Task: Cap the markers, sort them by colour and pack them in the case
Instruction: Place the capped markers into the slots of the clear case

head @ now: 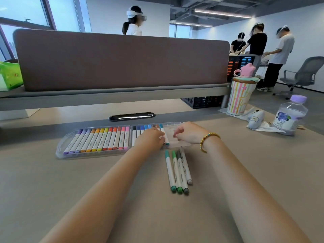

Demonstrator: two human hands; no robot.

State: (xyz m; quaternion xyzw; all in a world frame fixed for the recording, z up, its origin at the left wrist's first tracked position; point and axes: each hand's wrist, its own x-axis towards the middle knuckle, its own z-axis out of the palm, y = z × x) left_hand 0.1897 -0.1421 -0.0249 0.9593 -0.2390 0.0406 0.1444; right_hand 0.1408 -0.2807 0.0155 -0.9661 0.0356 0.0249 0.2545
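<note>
A clear marker case (60,146) lies open on the desk. Its left half holds a full row of capped markers (98,139) running from purple through yellow and orange to pink. In the right half stand black, blue, brown and teal markers (140,128). My left hand (150,140) rests over that row, fingertips pressed on the outermost teal marker (166,140). My right hand (188,132) hovers over the bare end of the right half, fingers loosely curled and holding nothing. Several capped markers (178,170), teal, green and grey, lie side by side on the desk just in front of the case.
A striped cup with a pink star lid (239,95), a water bottle (290,114) and a small white device on tissue (256,119) stand at the right. A brown desk partition (122,62) rises behind the case. Several people stand in the background.
</note>
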